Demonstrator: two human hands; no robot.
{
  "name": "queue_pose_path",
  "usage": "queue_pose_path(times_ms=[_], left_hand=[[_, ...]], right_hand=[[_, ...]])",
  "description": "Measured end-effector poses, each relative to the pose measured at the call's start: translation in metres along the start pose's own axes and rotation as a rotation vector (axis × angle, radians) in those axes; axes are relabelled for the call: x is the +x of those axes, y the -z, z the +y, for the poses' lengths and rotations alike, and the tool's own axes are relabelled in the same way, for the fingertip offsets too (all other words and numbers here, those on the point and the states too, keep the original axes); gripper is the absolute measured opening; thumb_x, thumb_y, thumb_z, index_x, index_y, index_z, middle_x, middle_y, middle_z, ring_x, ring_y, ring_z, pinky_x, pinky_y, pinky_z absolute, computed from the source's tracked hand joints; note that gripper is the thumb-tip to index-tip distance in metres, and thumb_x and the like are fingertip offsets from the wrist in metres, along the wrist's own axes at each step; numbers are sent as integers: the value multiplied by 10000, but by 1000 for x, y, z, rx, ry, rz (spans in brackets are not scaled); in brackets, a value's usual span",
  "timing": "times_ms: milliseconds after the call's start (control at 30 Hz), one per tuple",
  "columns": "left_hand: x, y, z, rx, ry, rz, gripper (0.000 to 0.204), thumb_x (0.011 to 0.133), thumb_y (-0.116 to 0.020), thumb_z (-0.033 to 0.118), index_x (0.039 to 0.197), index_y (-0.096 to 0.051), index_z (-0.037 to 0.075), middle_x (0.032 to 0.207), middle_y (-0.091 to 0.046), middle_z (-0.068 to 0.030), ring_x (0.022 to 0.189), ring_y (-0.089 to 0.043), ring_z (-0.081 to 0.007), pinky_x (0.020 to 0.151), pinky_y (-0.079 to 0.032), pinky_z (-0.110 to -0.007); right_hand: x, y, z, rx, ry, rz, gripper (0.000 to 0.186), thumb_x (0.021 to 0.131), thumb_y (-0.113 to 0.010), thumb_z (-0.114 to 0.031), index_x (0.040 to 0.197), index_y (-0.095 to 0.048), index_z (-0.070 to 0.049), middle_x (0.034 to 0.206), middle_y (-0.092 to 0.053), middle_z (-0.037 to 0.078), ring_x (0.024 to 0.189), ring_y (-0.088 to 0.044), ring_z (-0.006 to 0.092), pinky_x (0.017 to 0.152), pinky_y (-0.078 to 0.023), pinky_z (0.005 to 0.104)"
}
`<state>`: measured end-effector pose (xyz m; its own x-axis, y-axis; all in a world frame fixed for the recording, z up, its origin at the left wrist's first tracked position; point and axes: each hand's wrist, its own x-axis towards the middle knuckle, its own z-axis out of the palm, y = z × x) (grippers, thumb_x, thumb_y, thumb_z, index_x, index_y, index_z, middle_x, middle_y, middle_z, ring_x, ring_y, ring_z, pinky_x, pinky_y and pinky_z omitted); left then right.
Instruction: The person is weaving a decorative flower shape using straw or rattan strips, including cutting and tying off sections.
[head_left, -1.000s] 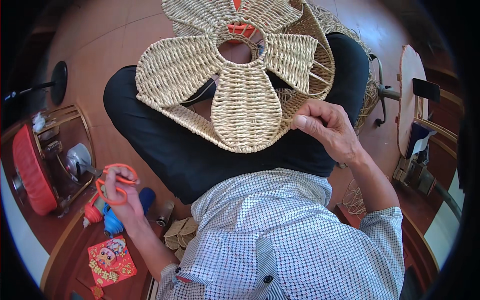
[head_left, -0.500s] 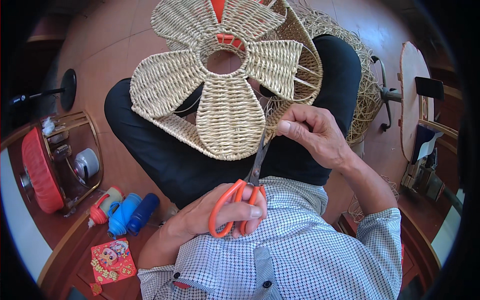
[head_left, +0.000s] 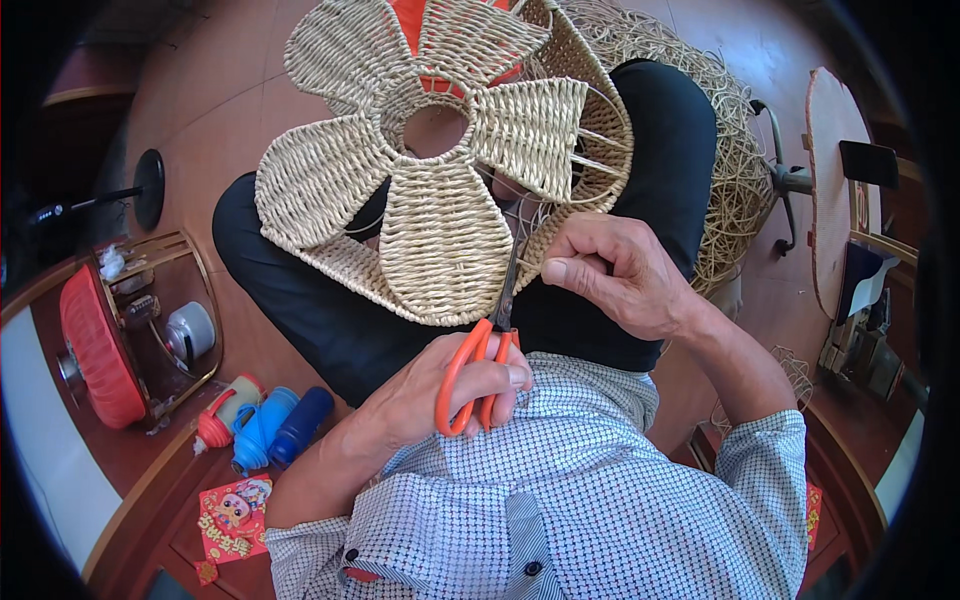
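A woven straw piece with flower-petal shapes round a central ring (head_left: 445, 238) rests across my lap. My left hand (head_left: 470, 385) grips orange-handled scissors (head_left: 458, 370), their dark blades pointing up to the right edge of the lower petal. My right hand (head_left: 610, 275) is closed in a pinch on a straw strand (head_left: 532, 264) beside the blades, at the rim of the piece. Whether the blades touch that strand is hard to tell.
A heap of loose cord (head_left: 738, 200) lies beyond my right leg (head_left: 680, 140). Bottles (head_left: 300, 425) and a red printed envelope (head_left: 230, 515) are at lower left, a shelf stand (head_left: 195, 255) and black round base (head_left: 148, 188) farther left, a round wooden board (head_left: 825, 190) at right.
My left hand with the scissors has swung from the far left to the middle and up to the piece. My right hand and the piece have shifted slightly left.
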<state>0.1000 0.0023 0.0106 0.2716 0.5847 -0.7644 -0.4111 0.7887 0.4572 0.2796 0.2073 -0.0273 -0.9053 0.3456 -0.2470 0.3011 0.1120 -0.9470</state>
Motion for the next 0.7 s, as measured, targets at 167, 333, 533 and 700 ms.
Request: queue_pose_path(times_ms=[167, 333, 533, 700], left_hand=[[4, -4, 6, -13, 13, -8, 381, 1042, -652, 314, 1135, -717, -49, 800, -688, -88, 644, -641, -144, 581, -502, -277], [7, -8, 8, 31, 18, 8, 371, 1051, -636, 309, 1142, -710, -44, 811, -684, -83, 682, -651, -148, 602, -513, -283], [7, -10, 7, 53, 16, 7, 335, 1052, -624, 299, 1088, -699, -25, 791, -670, -70, 685, -639, -147, 596, -508, -289], [0, -9, 4, 36, 8, 4, 300, 1046, -636, 280, 1034, -705, -12, 775, -661, -56, 686, -632, -136, 610, -502, -291]], right_hand=[[-1, 0, 2, -5, 10, -6, 252, 1053, -766, -200, 952, -689, 18, 818, -608, 77, 739, -597, 189, 686, -494, 379], [-1, 1, 5, 3, 24, -3, 246, 1052, -765, -196, 952, -689, 15, 815, -601, 81, 733, -593, 196, 684, -494, 381], [-2, -1, 6, 15, 27, 6, 242, 1057, -757, -195, 958, -695, 16, 817, -604, 75, 730, -586, 191, 679, -489, 381], [-6, 3, 5, 72, -87, -27, 261, 1090, -729, -228, 1010, -721, 20, 828, -612, 26, 767, -570, 120, 690, -477, 338]])
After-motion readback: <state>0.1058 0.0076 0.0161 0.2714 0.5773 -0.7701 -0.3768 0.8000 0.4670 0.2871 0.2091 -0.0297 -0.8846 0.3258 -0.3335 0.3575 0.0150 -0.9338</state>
